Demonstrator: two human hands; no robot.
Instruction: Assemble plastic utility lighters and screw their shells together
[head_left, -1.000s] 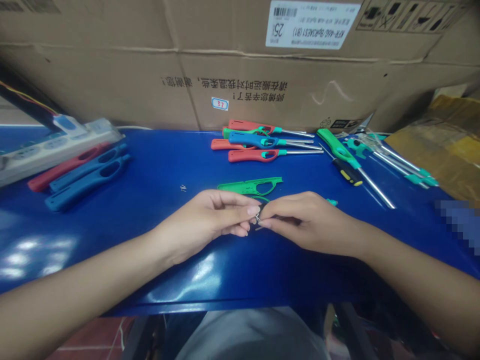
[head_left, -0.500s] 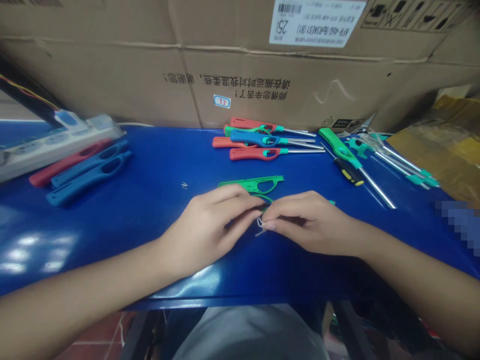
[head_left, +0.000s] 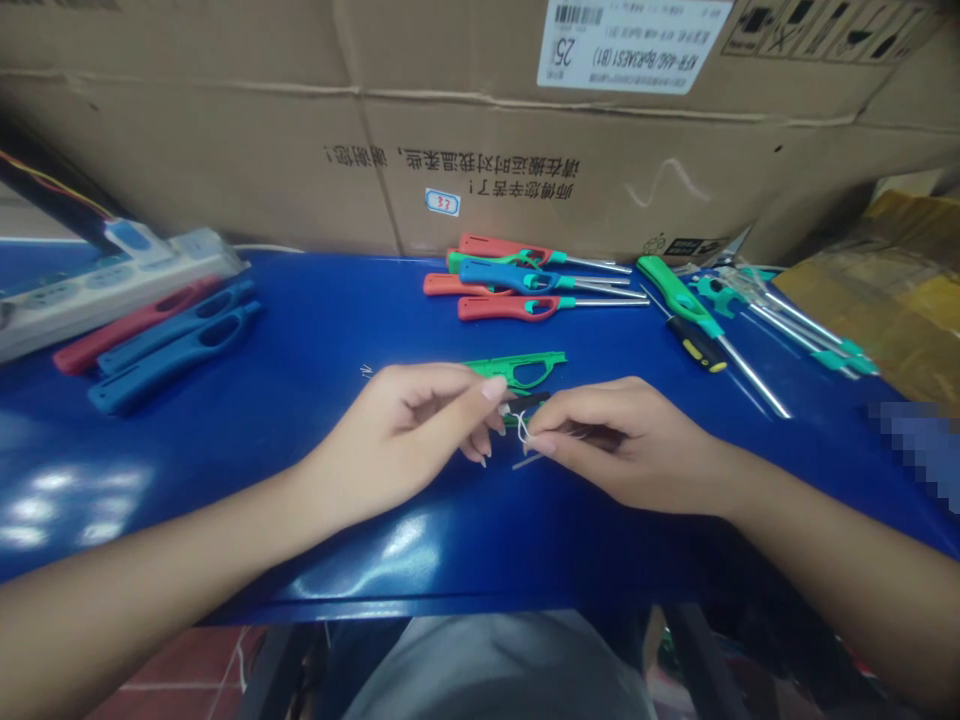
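Head view: left fingers (head_left: 480,438) shifted, exposing black part (head_left: 530,402).

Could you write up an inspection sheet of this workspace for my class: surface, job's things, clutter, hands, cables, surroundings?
Surface: glossy blue tabletop.
Job's things: small black part, white wire; green handle shell beyond.
Clutter: lighters, red and blue handles, screwdriver.
Hands: right hand pinches the white wire; left hand at the black part, grip unclear.
Cables: red and yellow wires near power strip.
Surroundings: cardboard box behind, red floor tiles below.
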